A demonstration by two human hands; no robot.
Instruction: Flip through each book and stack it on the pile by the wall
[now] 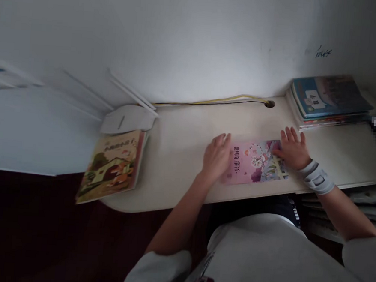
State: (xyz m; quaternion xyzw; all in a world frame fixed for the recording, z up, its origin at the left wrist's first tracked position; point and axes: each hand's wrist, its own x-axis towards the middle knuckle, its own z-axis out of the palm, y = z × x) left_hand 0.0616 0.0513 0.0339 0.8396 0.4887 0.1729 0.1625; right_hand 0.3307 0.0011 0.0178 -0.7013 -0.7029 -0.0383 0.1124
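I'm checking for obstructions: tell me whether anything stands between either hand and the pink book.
Nothing visible does: the left hand is at the left edge of the pink book, and the right hand overlaps its right edge.

The pink book [254, 162] has a smooth printed paper cover with a low, soft sheen; the picture book [115, 166] at the left looks like smooth printed paper too; the book stack [331, 97] at the far right shows a smooth cover with a faint gloss above layered paper edges; the tabletop [181, 145] is smooth and satin, its core material unclear; the far wall [198, 43] looks smooth and mostly matt; the thin cables [216, 101] look plastic-sheathed; the wristband [319, 178] at the right is cloth or rubber, hard to tell; the near shirt [257, 257] is soft, matt cloth.
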